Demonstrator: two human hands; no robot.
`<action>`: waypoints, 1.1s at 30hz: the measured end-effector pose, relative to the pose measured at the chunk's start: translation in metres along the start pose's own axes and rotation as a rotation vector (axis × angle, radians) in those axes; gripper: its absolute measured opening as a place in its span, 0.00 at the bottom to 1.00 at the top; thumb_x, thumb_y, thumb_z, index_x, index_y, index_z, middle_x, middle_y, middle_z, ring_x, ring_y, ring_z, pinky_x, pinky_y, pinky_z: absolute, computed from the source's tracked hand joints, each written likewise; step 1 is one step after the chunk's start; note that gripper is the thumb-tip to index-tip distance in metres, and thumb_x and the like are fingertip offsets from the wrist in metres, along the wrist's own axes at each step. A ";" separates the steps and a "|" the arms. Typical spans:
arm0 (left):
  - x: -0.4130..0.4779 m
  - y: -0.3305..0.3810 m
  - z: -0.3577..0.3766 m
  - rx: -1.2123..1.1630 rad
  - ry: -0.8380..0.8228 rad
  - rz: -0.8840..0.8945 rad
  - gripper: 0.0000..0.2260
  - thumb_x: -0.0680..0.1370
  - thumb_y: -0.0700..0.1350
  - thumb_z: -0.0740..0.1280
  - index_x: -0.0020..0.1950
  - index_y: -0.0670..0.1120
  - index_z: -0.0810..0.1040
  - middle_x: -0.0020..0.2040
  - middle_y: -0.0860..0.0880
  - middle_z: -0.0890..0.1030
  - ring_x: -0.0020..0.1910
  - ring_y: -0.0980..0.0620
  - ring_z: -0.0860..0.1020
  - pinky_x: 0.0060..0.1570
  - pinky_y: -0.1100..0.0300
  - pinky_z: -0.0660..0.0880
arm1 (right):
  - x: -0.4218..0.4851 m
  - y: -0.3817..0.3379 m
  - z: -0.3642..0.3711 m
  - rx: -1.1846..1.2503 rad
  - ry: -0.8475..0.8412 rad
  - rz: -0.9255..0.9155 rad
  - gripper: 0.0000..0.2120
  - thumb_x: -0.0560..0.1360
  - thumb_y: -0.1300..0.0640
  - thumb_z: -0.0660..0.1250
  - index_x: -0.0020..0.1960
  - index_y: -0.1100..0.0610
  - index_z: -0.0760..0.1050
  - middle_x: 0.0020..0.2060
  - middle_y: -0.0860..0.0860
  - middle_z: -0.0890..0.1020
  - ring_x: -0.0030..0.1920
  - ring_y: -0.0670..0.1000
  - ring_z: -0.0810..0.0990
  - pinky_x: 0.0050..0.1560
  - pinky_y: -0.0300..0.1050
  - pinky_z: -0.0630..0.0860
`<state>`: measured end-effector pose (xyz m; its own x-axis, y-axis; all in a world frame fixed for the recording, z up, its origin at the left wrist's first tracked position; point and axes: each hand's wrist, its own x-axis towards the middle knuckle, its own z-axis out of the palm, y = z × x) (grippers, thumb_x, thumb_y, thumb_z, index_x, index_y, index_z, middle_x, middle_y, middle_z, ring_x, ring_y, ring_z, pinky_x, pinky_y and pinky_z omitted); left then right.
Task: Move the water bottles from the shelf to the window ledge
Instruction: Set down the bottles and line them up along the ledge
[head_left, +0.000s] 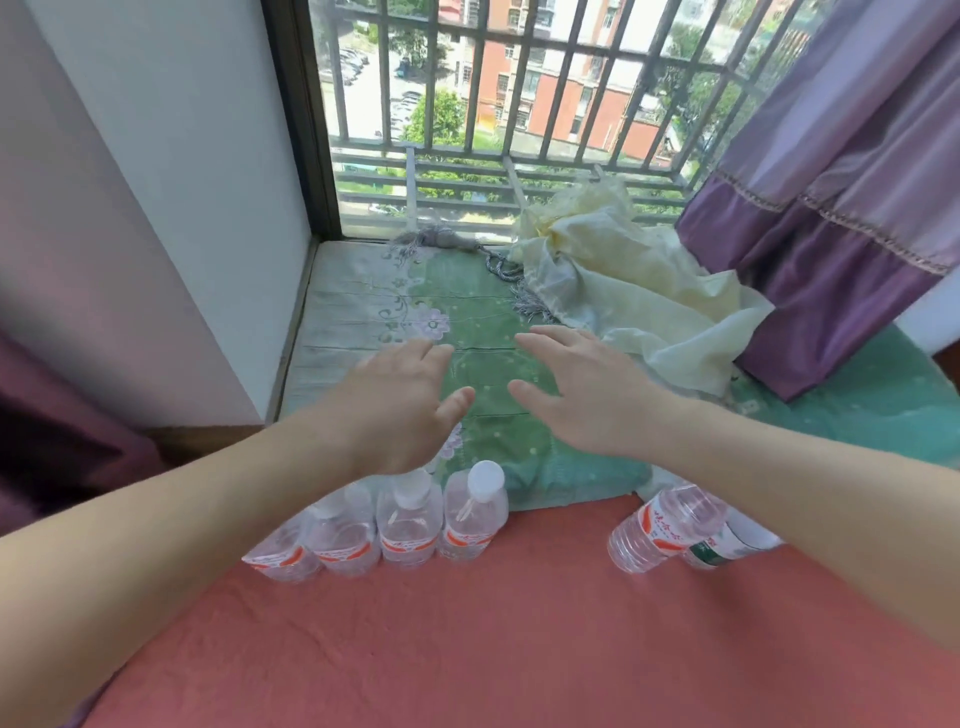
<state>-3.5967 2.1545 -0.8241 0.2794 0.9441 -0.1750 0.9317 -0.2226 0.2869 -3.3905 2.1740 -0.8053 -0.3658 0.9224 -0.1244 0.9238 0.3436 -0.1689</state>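
- Plainly, in the head view the task's things sit low in the frame. A row of four clear plastic water bottles with orange labels (410, 525) stands upright at 6 o'clock, each touching the next. It is at the seam where the green dotted cloth of the window ledge (493, 322) meets the salmon-red bedcover (467, 623).
- At 5 o'clock two more lean over: a clear orange-labelled bottle (662, 527) and, touching it, a green-labelled bottle (727, 548) partly hidden under the right forearm.
- I cannot tell whether the row rests on the ledge or on the bedcover. The shelf is out of view.
- My judgement is that the step in hand is tidying the placement. I would take the two leaning bottles by the waist, one at a time, and stand them in line with the row.
- I would set them further in on the flat cloth, since the soft seam looks likely to tip them.
- I would also keep them clear of the crumpled cream fabric (623, 280) at 1 o'clock and the purple curtain (831, 234) at 2 o'clock.
- The left hand (400, 410), just left of centre, is palm down with fingers spread and relaxed, holding nothing.
- The right hand (587, 395), just beside it at 3 o'clock, is equally spread and empty. I cannot tell whether either palm touches the cloth.
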 end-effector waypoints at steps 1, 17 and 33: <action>0.001 0.009 0.000 0.009 -0.004 0.022 0.30 0.83 0.61 0.51 0.80 0.48 0.54 0.81 0.47 0.55 0.79 0.48 0.54 0.76 0.51 0.53 | -0.006 0.006 -0.001 -0.007 0.002 -0.003 0.30 0.81 0.40 0.57 0.79 0.51 0.59 0.78 0.49 0.61 0.78 0.53 0.58 0.75 0.49 0.57; 0.021 0.125 -0.014 0.095 0.076 0.081 0.30 0.82 0.61 0.53 0.81 0.48 0.53 0.81 0.50 0.55 0.78 0.49 0.56 0.75 0.54 0.55 | -0.067 0.143 -0.043 0.065 0.038 -0.048 0.26 0.82 0.44 0.57 0.77 0.53 0.62 0.76 0.49 0.66 0.74 0.53 0.64 0.74 0.51 0.62; 0.059 0.235 0.067 0.118 -0.097 0.290 0.29 0.82 0.61 0.54 0.79 0.50 0.55 0.78 0.55 0.59 0.74 0.54 0.63 0.69 0.63 0.59 | -0.116 0.259 -0.012 0.135 -0.042 -0.014 0.28 0.82 0.42 0.56 0.78 0.52 0.60 0.75 0.47 0.65 0.75 0.49 0.62 0.73 0.46 0.60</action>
<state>-3.3452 2.1418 -0.8300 0.5530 0.8108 -0.1921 0.8287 -0.5112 0.2279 -3.1071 2.1586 -0.8234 -0.3856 0.9085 -0.1612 0.8959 0.3269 -0.3010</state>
